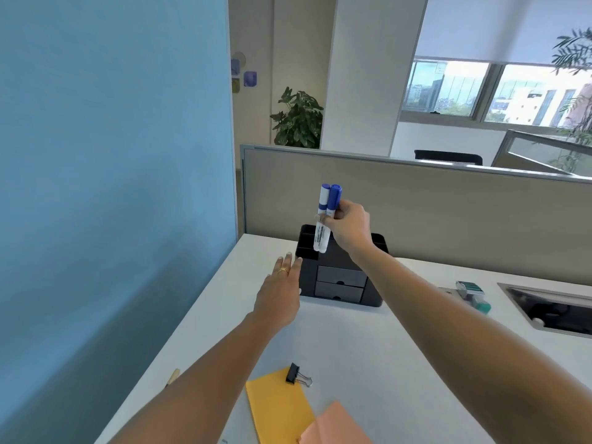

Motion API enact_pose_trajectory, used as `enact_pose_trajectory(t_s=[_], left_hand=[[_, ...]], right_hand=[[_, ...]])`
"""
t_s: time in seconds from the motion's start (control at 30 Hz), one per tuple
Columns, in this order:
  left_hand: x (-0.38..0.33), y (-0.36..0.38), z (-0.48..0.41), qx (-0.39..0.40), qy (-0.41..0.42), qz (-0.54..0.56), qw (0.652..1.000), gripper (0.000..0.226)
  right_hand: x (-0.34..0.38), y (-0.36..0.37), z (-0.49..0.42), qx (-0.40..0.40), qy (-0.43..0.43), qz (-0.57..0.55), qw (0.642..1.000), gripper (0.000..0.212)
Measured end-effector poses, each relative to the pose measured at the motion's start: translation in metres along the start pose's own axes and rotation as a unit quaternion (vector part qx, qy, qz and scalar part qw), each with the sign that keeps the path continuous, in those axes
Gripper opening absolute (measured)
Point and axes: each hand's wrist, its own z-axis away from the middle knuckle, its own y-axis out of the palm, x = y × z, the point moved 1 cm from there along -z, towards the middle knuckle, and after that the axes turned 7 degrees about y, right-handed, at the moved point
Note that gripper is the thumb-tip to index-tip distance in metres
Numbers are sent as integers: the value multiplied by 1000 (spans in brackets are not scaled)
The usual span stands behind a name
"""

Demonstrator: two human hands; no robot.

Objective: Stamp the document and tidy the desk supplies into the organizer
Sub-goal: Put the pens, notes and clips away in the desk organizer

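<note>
A black desk organizer (339, 285) with two grey drawers stands at the back of the white desk (368, 347), against the partition. My right hand (350, 227) holds two white markers with blue caps (325, 219) upright over the organizer's left rear compartments. My left hand (282, 291) lies flat with straight fingers against the organizer's left side. A black binder clip (296, 375) lies on a yellow envelope (278, 408) near the front edge.
A pink sheet (336, 426) overlaps the envelope. A teal stapler or stamp (472, 293) sits to the right, beside a recessed cable tray (551, 307). A pencil end (173, 376) pokes over the desk's left edge. A blue wall stands on the left.
</note>
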Motion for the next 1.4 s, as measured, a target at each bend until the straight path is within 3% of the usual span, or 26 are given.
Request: enact_pose_trajectory(t_s=[0.27, 0.47, 0.8, 1.4], left_hand=[[16, 17, -12, -19, 14, -61, 998, 63], [17, 18, -14, -37, 16, -69, 997, 64], [13, 20, -15, -29, 9, -54, 998, 59], [3, 16, -4, 30, -41, -16, 999, 63]], right_hand=[[-18, 39, -37, -34, -4, 3, 999, 18], [-42, 58, -33, -6, -26, 126, 992, 15], [-58, 64, -13, 70, -36, 209, 975, 57], [-71, 36, 27, 83, -47, 223, 970, 57]])
